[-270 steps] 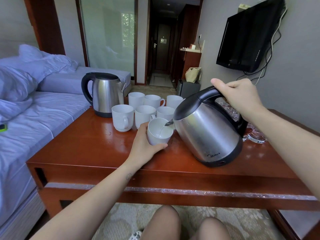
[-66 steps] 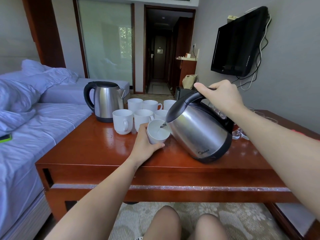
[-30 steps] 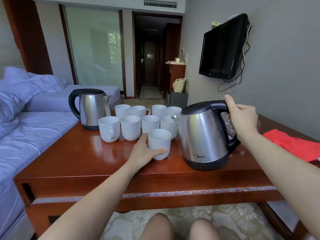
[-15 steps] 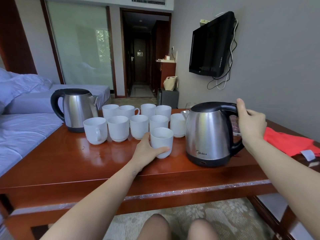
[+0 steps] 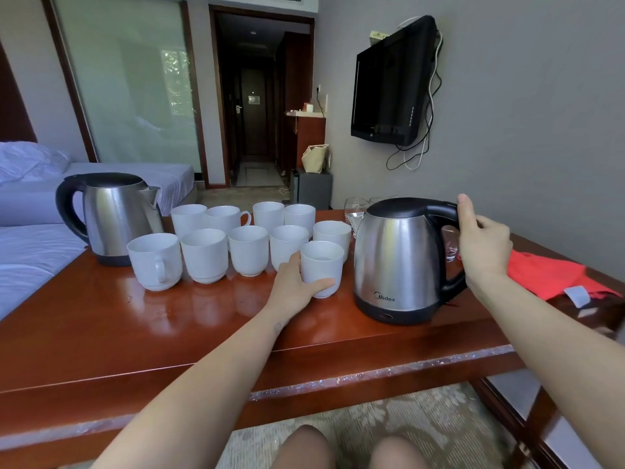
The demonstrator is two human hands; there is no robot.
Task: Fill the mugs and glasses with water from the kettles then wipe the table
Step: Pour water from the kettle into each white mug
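My left hand grips a white mug that stands on the wooden table, in front of several more white mugs set in two rows. Just right of it a steel kettle stands upright on the table. My right hand holds its black handle from the right, thumb pointing up. A second steel kettle stands at the back left. Clear glasses show behind the right kettle, mostly hidden by it.
A red cloth lies on the table's right side. A bed runs along the left edge of the table. A TV hangs on the right wall. My knees are below the table's front edge.
The right kettle was tilted over the mug, pouring, and now stands upright on the table. The mug is level on the table. My view has swung to the right.
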